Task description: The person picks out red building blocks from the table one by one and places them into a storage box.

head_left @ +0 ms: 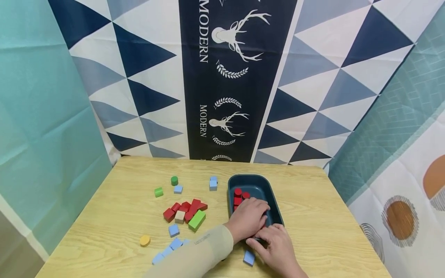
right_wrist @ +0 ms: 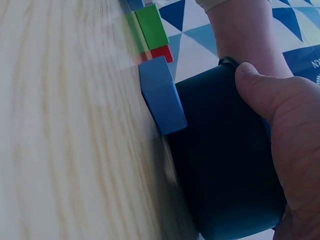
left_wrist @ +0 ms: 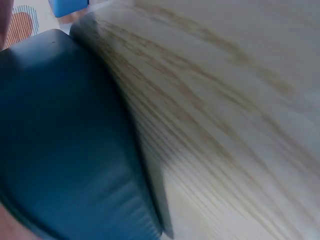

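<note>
A pale wooden table (head_left: 316, 216) stands before a hanging cloth (head_left: 359, 36) of blue and white triangles; a dark band (head_left: 236, 89) down its middle bears white deer heads (head_left: 227, 36), leaf sprigs (head_left: 231, 73) and the word MODERN (head_left: 203, 33). A plain teal curtain (head_left: 45, 108) hangs left, a sheet with brown circles (head_left: 399, 218) right

Dark teal rectangular plastic-looking tray (head_left: 259, 188): smooth, soft sheen. Pale yellow wood-grained worktop (head_left: 309, 220): smooth. Blue-and-white triangle-patterned cloth backdrop (head_left: 153, 88): matt, creased.

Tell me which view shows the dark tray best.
Head view: it looks down into the tray, showing its far rim and red blocks inside, though the left hand and right hand hide much of the near end. Both wrist views show mainly its outside.
</note>
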Motion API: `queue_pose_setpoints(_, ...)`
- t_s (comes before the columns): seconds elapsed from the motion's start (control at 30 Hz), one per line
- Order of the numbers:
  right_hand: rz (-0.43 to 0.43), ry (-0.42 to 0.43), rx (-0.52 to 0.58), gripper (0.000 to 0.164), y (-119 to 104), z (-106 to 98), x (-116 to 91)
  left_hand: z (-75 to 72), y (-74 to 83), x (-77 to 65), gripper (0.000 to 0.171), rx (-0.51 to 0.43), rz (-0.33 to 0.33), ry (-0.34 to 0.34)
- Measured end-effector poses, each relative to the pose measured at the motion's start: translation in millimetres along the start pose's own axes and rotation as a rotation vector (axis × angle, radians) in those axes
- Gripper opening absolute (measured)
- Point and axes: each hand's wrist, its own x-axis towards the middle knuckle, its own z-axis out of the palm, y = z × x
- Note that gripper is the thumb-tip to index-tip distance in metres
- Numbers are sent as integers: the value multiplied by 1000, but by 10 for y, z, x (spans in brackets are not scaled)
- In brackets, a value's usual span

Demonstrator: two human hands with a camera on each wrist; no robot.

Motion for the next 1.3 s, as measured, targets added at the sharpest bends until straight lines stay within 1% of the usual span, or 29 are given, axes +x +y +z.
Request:
queue_pose_setpoints(0.1, -4, 0, 7, 17, -21, 7, -7, -69, -96, -117, 31, -22, 10, 29)
queue_pose_setpoints(0.2, 5, -3, 3, 16, -17, 5, -14, -189, -254, -267, 34, -9, 23, 41)
queue_pose_setpoints(0.3, 37, -25, -9, 16, -7, -4, -15, -354, -473, -478, 36, -14, 11, 55)
queue_pose_setpoints(0.37, 50, -40, -13, 16, -1, -5, -12, -490, -645, -655, 38, -36, -25, 63)
queue_pose_setpoints(0.43, 54, -53, -16, 16, 0, -5, -8, -639, -827, -859, 38, -75, -102, 68)
queue_pose_setpoints(0.47, 54, -57, -15, 15, -1, -6, -6, -699, -927, -965, 39, -94, -154, 73)
queue_pose_setpoints(0.53, 53, -61, -14, 15, -2, -12, -5, -819, -1117, -1181, 42, -143, -276, 77)
queue_pose_setpoints(0.6, 55, -57, -15, 14, -1, -22, -7, -904, -1291, -1377, 48, -187, -400, 68)
queue_pose_setpoints(0.67, 62, -56, -17, 15, 2, -36, -9, -942, -1442, -1541, 53, -196, -495, 33)
queue_pose_setpoints(0.73, 69, -56, -21, 15, 8, -47, -13, -945, -1555, -1667, 56, -189, -543, -25)
queue_pose_setpoints(0.83, 76, -61, -24, 16, 18, -48, -20, -882, -1671, -1779, 53, -168, -551, -99)
queue_pose_setpoints(0.9, 72, -61, -20, 16, 20, -36, -25, -816, -1720, -1824, 49, -165, -541, -127)
queue_pose_setpoints(0.97, 65, -57, -14, 15, 12, -19, -30, -755, -1754, -1850, 45, -159, -532, -137)
queue_pose_setpoints(1.07, 56, -52, -3, 14, -9, 6, -35, -694, -1790, -1877, 39, -131, -515, -133)
queue_pose_setpoints(1.13, 53, -46, 1, 14, -21, 16, -36, -695, -1803, -1881, 38, -113, -510, -123)
queue_pose_setpoints(1.23, 46, -35, -1, 15, -24, 16, -32, -759, -1790, -1846, 38, -100, -501, -91)
queue_pose_setpoints(1.3, 49, -32, -5, 15, -20, 3, -26, -833, -1741, -1765, 41, -95, -485, -61)
